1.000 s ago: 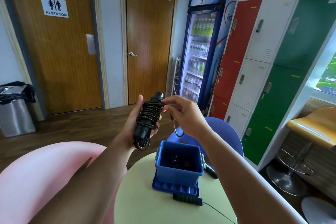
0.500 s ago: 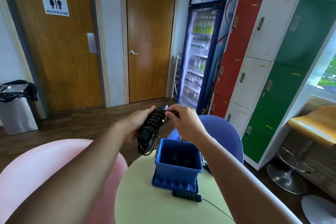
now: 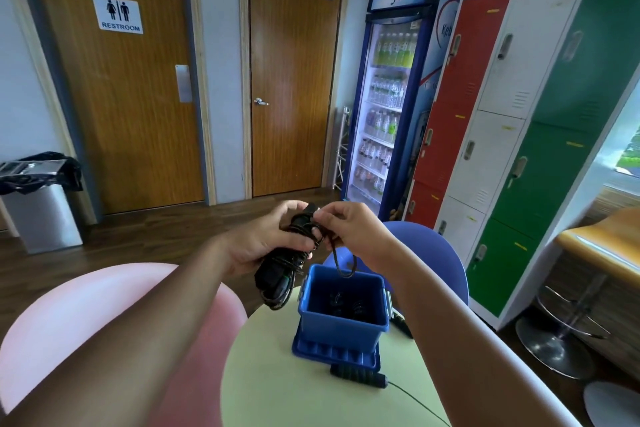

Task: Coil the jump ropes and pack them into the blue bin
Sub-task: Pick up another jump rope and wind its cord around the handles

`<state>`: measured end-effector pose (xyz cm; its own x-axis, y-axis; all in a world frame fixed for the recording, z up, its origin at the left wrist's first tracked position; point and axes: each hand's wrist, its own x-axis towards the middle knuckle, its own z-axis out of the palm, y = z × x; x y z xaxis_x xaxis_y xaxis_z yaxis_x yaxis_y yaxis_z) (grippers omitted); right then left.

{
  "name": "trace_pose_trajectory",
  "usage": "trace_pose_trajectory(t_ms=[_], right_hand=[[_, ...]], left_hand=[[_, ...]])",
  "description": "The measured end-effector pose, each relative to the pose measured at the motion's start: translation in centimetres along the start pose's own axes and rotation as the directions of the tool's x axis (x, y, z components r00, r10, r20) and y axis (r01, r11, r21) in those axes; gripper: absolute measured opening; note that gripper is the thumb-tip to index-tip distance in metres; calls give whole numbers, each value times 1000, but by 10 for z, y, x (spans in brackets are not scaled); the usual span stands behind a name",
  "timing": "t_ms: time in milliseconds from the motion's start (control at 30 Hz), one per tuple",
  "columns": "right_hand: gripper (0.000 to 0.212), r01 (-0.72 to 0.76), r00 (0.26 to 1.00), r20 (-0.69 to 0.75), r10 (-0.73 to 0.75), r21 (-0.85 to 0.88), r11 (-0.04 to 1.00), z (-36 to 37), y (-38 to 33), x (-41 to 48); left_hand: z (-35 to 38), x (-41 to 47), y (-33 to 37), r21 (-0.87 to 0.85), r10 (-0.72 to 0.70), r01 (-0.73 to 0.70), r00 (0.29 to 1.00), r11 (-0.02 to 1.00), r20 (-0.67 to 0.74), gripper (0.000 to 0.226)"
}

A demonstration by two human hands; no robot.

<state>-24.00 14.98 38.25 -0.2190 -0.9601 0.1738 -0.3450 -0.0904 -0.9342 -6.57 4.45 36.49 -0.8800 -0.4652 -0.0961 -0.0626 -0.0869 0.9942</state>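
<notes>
My left hand (image 3: 258, 244) grips a black jump rope bundle (image 3: 282, 270), its cord wound round the two handles, tilted above the table's far left edge. My right hand (image 3: 349, 230) pinches the cord at the bundle's top end, and a short loop of cord (image 3: 341, 263) hangs from it over the blue bin (image 3: 343, 321). The bin stands on its blue lid (image 3: 334, 354) on the pale green round table (image 3: 277, 388). Dark coiled ropes lie inside the bin. Another jump rope handle (image 3: 358, 376) lies on the table in front of the bin, its thin cord trailing right.
A pink chair (image 3: 69, 333) is at my left and a blue chair (image 3: 440, 253) beyond the table. A black handle (image 3: 403, 321) pokes out to the right of the bin. Lockers (image 3: 519, 135), a drinks fridge (image 3: 394, 97) and a stool (image 3: 588, 253) line the right side.
Both hands have lowered the bundle towards the bin and tilted it. The hanging loop of cord has got shorter as my right hand worked it at the bundle's top.
</notes>
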Motion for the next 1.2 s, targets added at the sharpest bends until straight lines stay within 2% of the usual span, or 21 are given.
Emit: trace_pose_trajectory(t_ms=[67,267,633,733,900,1100,1200], right_hand=[[13,-29,999,25,27,59,998,-2,3,0],[10,-24,999,49,22,30,999,-6,7,-2],[8,-52,999,-5,53,162,985,-7,5,-2],[4,4,999,-37,0,91,996,-7,5,-2],[5,100,992,-57,-117,-243,965,-12,1,-1],[7,150,981,-44,-188,-440,886,-10,0,-1],[8,138,985,-37,-171,-433,891,-8,1,2]], left_hand=[[-1,1,-2,66,43,-41,999,997,-21,85],[6,-4,-1,168,131,-111,985,980,-114,59],[15,-3,3,199,231,-196,957,960,-173,37],[14,-3,3,200,236,-201,956,959,-172,33],[14,-4,1,205,249,-213,953,955,-171,30],[13,-4,-5,189,254,-219,950,957,-184,32],[13,-5,-7,171,271,-241,945,955,-185,33]])
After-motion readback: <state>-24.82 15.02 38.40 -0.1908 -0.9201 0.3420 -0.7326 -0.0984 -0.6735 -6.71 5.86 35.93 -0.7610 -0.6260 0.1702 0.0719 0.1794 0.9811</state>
